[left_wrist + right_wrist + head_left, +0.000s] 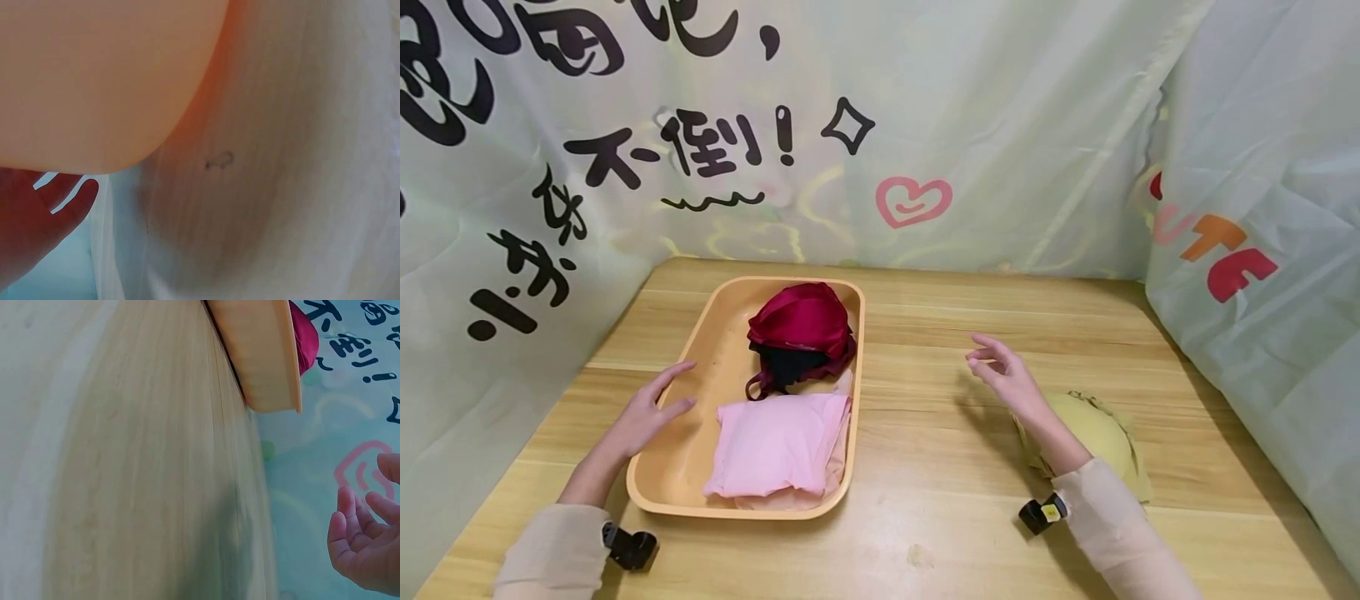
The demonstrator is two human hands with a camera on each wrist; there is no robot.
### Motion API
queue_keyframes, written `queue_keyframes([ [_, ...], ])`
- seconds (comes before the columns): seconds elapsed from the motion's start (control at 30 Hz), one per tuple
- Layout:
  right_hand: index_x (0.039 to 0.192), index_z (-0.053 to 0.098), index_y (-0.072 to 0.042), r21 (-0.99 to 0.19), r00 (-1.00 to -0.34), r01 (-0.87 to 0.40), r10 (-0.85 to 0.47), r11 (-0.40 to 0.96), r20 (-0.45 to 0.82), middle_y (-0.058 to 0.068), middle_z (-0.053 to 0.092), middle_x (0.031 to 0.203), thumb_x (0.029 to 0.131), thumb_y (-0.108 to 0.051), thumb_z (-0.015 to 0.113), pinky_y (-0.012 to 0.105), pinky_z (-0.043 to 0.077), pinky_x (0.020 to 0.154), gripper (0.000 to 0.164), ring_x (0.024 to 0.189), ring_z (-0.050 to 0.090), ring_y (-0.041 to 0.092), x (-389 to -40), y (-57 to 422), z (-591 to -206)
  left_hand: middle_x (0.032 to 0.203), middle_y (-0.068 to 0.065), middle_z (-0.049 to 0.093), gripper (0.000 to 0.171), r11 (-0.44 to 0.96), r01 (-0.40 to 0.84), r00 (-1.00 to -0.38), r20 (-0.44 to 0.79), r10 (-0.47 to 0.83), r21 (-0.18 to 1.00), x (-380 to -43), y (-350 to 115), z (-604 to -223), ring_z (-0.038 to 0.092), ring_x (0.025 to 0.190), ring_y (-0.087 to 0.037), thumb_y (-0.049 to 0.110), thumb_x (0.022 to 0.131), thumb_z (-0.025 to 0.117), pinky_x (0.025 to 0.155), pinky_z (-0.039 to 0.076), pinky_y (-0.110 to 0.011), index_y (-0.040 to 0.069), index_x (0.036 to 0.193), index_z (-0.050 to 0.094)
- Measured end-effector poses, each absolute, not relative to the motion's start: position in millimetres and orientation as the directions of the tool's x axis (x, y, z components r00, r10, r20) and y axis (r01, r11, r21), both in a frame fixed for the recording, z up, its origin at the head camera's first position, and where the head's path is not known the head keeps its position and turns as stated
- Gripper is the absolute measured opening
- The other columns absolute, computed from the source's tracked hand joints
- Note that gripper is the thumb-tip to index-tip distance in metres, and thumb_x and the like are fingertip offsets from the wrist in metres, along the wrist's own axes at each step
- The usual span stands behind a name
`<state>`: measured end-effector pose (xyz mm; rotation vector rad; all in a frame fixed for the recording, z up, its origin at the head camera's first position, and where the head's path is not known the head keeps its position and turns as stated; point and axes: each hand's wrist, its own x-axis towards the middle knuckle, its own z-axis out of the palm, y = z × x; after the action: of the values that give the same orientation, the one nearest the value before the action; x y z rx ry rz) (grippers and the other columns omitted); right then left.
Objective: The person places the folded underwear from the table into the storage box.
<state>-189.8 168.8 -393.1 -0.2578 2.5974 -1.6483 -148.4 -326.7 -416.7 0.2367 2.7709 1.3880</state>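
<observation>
An orange plastic tray (688, 433) stands on the left of the table. Inside it lie a folded dark red satin bra (805, 321) with a black part, toward the back, and a folded pink cloth item (782, 442) in front. My left hand (643, 417) is at the tray's left rim with its fingers spread and holds nothing; whether it touches the rim I cannot tell. Over the table to the right, my right hand (1011, 379) hangs in the air, fingers loosely bent around nothing. Partly hidden behind the right forearm lies a yellow-green, dome-shaped folded bra (1093, 433).
The wooden table (925, 467) ends at a printed cloth backdrop (1000, 125) behind and on both sides. Each wrist wears a small black camera, such as the right one (1041, 512). Beige fabric (835, 475) shows under the pink item.
</observation>
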Motion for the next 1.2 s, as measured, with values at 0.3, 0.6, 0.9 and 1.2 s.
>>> queue_keyframes([
  [0.3,0.137,0.036,0.0,-0.929,-0.994,-0.063,-0.108,0.364,0.025,0.024,0.051,0.117,0.094,-0.014,0.049,0.027,0.045,0.084,0.047,0.092,0.055,0.009,-181,185,-393,0.14,-0.034,0.025,0.057,0.581,0.13,-0.987,0.049,0.154,0.804,-151,-326,-417,0.02,0.128,-0.051,0.012,0.088,0.057,0.098,0.021,-0.064,-0.002,0.138,0.033],
  [0.6,0.138,0.035,-0.001,-0.923,-0.994,-0.099,-0.084,0.373,0.072,0.023,0.051,0.117,0.096,-0.018,0.047,0.025,0.048,0.083,0.047,0.089,0.055,-0.001,-169,209,-393,0.141,-0.033,0.024,0.057,0.591,0.128,-0.987,0.043,0.157,0.796,-152,-325,-416,0.018,0.129,-0.05,0.016,0.089,0.057,0.099,0.019,-0.065,-0.001,0.138,0.033],
  [0.9,0.133,0.034,0.008,-0.937,-0.995,-0.102,-0.018,0.334,0.102,-0.005,0.055,0.1,0.095,-0.017,0.048,0.017,0.049,0.077,0.048,0.084,0.054,-0.005,-156,228,-390,0.139,-0.033,0.027,0.056,0.604,0.138,-0.987,0.061,0.146,0.785,-151,-325,-415,0.022,0.128,-0.05,0.017,0.089,0.057,0.098,0.022,-0.064,-0.002,0.137,0.034],
  [1.2,0.119,0.047,-0.021,-0.962,-0.987,-0.145,0.031,0.23,0.156,-0.02,0.059,0.094,0.094,-0.012,0.05,0.013,0.048,0.071,0.027,0.083,0.056,-0.005,-143,252,-394,0.14,-0.036,0.022,0.057,0.596,0.133,-0.987,0.048,0.156,0.792,-150,-325,-417,0.017,0.128,-0.053,0.016,0.089,0.056,0.098,0.018,-0.066,-0.003,0.138,0.032],
])
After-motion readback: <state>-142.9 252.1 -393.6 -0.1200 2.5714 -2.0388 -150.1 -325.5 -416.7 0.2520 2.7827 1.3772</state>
